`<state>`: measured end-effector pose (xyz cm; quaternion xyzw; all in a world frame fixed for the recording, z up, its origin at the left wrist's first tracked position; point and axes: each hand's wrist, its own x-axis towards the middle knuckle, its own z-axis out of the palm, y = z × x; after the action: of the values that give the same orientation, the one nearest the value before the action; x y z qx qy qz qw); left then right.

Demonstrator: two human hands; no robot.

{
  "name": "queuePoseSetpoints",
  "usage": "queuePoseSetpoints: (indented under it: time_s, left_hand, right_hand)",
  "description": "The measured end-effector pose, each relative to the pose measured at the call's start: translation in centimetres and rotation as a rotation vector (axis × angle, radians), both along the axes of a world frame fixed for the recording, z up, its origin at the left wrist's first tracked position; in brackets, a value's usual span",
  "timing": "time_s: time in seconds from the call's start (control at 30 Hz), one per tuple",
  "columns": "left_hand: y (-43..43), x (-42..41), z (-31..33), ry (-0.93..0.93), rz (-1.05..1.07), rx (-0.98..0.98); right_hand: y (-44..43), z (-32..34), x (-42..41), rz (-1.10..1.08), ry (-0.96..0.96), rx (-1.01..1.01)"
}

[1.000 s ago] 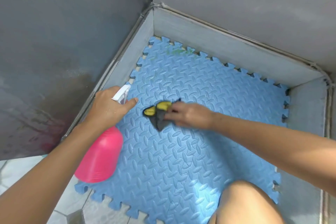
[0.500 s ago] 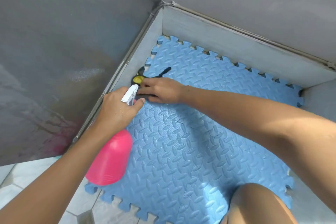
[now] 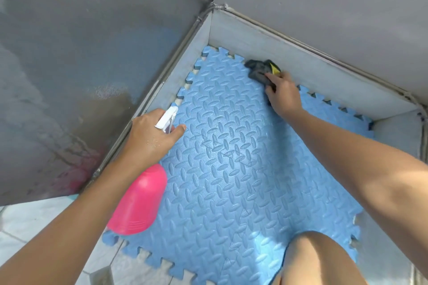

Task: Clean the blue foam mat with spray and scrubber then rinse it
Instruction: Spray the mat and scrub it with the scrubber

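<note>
Low wall (image 3: 324, 78) flanks the scrubber (image 3: 259, 68) (knee (image 3: 319, 259) near).

The one view comes from a wide-angle camera on the person's head, facing forward and steeply down into a walled corner. It sits close: the blue foam mat (image 3: 231, 180) fills the middle. Both forearms enter from the lower corners, the left hand (image 3: 150, 139) holding the pink spray bottle (image 3: 139, 203) and the right hand (image 3: 281, 95) gripping the scrubber (image 3: 259, 69) by the far wall (image 3: 324, 76). A knee (image 3: 319, 259) crowds the bottom edge.
</note>
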<state>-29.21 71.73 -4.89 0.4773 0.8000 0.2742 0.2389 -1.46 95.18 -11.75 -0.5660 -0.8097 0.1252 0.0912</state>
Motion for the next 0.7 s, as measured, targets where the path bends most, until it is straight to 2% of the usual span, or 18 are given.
queuePoseSetpoints:
  time_s: [0.1,0.23,0.3,0.37,0.47,0.53,0.63,0.7]
  left_hand:
    - [0.2,-0.2,-0.4,-0.018,-0.002,-0.003]
    - [0.2,-0.1,-0.3,-0.023,-0.007,-0.050]
    - [0.1,-0.1,0.0,-0.026,0.005,-0.064]
    - [0.0,-0.2,0.2,-0.027,0.004,-0.066]
    - [0.0,-0.4,0.4,-0.017,-0.007,-0.069]
    - [0.2,-0.4,0.4,-0.013,-0.008,-0.077]
    - [0.1,-0.4,0.3,0.000,-0.004,-0.079]
    - [0.0,-0.2,0.3,-0.005,-0.003,-0.080]
  right_hand:
    - [-0.2,-0.2,5.5,-0.109,-0.004,0.018]
    - [-3.0,0.2,1.5,-0.122,0.087,-0.013]
    - [-8.1,0.5,-2.0,0.053,0.151,-0.036]
    - [-14.7,0.6,-4.4,0.354,0.192,-0.097]
    - [-22.7,1.0,-3.6,0.874,0.136,-0.224]
    - [-24.1,1.0,-1.8,1.060,0.082,-0.239]
    - [-19.0,0.6,-0.8,0.942,0.019,-0.222]
    - [-13.2,0.3,-0.6,0.697,0.006,-0.126]
